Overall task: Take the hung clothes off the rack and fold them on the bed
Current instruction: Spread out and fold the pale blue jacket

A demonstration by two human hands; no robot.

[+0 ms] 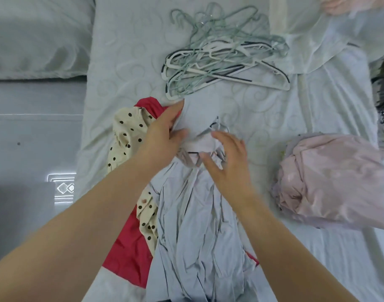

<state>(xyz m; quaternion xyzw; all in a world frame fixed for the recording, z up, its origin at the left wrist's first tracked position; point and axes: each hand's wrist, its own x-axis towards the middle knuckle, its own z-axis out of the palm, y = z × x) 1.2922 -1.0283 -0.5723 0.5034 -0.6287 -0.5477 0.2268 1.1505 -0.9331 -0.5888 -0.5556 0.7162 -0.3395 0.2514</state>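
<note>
L hand point(164, 131) pinches pale-blue garment point(197, 225) shoulder, bed point(132, 62) centre; R hand point(228, 164) spread on collar; hangers point(219, 59) piled just beyond.

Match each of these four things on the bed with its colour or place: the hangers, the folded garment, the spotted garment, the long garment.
Things:
1. hangers
2. folded garment
3. spotted garment
4. long garment

Colour or place:
a. cream with dark dots
b. pale blue, in the middle
c. piled at the far side
d. pink, on the right

Pairs: 1-c, 2-d, 3-a, 4-b
</note>
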